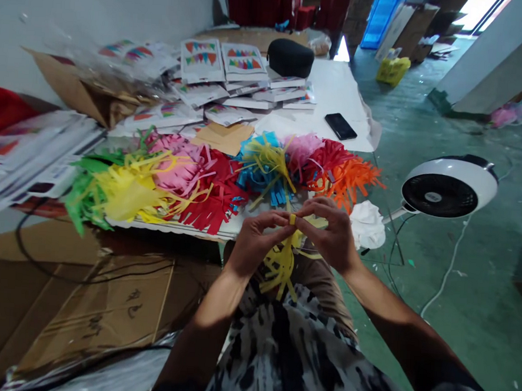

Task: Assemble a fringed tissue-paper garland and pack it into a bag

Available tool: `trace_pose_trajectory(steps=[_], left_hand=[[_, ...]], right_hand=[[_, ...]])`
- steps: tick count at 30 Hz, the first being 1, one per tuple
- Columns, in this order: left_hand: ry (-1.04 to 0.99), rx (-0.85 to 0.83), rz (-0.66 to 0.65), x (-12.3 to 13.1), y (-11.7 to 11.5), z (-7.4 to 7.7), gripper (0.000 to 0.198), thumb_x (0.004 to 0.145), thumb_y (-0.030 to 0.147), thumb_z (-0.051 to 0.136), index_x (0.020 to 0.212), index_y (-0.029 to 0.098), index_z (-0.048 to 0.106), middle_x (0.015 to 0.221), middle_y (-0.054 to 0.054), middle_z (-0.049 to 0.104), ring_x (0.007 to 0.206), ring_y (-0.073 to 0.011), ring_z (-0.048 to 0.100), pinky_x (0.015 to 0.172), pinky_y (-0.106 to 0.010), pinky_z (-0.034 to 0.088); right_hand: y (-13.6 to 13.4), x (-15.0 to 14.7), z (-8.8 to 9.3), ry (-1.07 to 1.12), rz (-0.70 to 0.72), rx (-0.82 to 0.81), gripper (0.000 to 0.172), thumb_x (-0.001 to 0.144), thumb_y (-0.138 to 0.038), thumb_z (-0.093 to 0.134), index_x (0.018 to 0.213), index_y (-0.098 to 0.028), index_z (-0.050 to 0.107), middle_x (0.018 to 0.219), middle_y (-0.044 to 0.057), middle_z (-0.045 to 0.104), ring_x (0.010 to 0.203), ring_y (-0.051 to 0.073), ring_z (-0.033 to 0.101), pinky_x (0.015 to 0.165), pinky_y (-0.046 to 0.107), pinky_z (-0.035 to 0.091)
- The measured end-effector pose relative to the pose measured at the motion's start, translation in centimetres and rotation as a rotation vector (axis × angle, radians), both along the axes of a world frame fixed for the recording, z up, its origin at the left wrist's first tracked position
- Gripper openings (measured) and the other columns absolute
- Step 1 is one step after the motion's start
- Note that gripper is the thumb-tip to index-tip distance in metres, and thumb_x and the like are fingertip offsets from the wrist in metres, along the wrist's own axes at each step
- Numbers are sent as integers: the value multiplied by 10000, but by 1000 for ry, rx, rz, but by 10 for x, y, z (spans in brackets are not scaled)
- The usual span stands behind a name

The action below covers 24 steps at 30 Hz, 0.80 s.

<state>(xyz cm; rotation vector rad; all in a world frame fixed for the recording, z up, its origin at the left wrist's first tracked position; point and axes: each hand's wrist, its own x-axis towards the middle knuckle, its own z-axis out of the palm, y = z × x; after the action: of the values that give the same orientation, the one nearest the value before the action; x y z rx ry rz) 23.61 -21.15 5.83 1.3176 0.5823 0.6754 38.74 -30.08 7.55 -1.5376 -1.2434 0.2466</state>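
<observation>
- Step in hand, by the look of it: pinching/folding the middle of a yellow tassel (280,264), centre of frame.
- Left hand (252,245): thumb and fingertips closed on the tassel's small folded part, from its left.
- Right hand (333,234): fingertips pinching the same fold from its right.
- Tassel's cut strips hang below the hands over the lap; other end seems to run up toward the blue fringe (262,172), join partly hidden.
- Next move likely calls for a firm pinch on the fold, loose strips kept out of it.
- Edges: hands sit at the near edge of the table (333,94); coloured fringe crowds just above and left.
- Right of hands: white crumpled item (368,225) near, fan (442,186) farther right.
- Most room: lower centre, above the lap; strips could snag in the fringe upward.
</observation>
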Motion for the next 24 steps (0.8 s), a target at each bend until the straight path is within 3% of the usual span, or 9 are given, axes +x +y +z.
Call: trace_pose_trajectory(steps=[3,5,9,11,13,15,19,22,24], left_hand=[[-45,28,20,4,10,3,139,794,342,868,796,216,810,1020,-53,791,1036,-222,717,1010,-384,530],[-124,20,116,5,19,4,171,782,370,876,808,218,803,1000,-50,789,1019,-217,725,994,-384,548],[-239,22,298,0,42,7,261,764,453,869,823,227,753,976,-41,790,1017,-223,743,988,-403,569],[-236,42,310,-5,48,10,240,792,436,848,820,228,731,953,-33,787,981,-216,750,959,-397,579],[-213,58,290,-7,45,13,190,805,374,846,813,220,734,930,-30,780,942,-202,747,924,-367,581],[-175,83,242,-6,36,15,145,810,318,851,812,209,756,933,-38,770,941,-194,736,907,-336,574],[-108,115,113,1,17,15,129,822,299,852,826,193,778,988,-56,749,964,-194,721,877,-303,565],[-85,142,51,4,12,10,121,839,295,840,826,190,783,996,-62,744,978,-193,711,903,-300,550],[-59,141,31,5,13,5,124,855,304,828,834,187,790,1001,-70,747,988,-199,707,931,-311,539]], right_hand=[[5,3,-5,54,87,-5,133,958,-291,683,1047,-244,770,1096,67,741,1083,230,675,966,410,522],[2,2,-12,31,187,-51,215,1009,-318,622,1170,-246,744,1107,67,758,1035,214,697,907,382,541],[-13,6,-26,-169,427,-203,209,1040,-324,582,1055,-239,771,950,43,776,886,196,714,803,353,546],[-22,12,-25,-233,359,-218,209,1014,-328,636,1166,-251,757,1114,65,782,1041,227,719,910,402,547],[-26,18,-17,-250,194,-176,324,986,-344,686,1300,-264,705,1290,92,737,1189,264,682,1012,466,520],[-24,18,-4,-237,102,-118,362,981,-355,698,1331,-265,685,1320,104,718,1214,275,667,1030,482,513],[-8,7,15,-170,86,38,250,975,-340,712,1206,-244,723,1163,78,758,1093,244,693,966,425,530],[5,0,14,-126,78,69,89,988,-299,692,1026,-234,741,980,37,765,929,204,694,857,370,528],[12,-2,9,-109,59,63,95,996,-269,675,923,-228,721,883,21,741,854,189,672,799,348,515]])
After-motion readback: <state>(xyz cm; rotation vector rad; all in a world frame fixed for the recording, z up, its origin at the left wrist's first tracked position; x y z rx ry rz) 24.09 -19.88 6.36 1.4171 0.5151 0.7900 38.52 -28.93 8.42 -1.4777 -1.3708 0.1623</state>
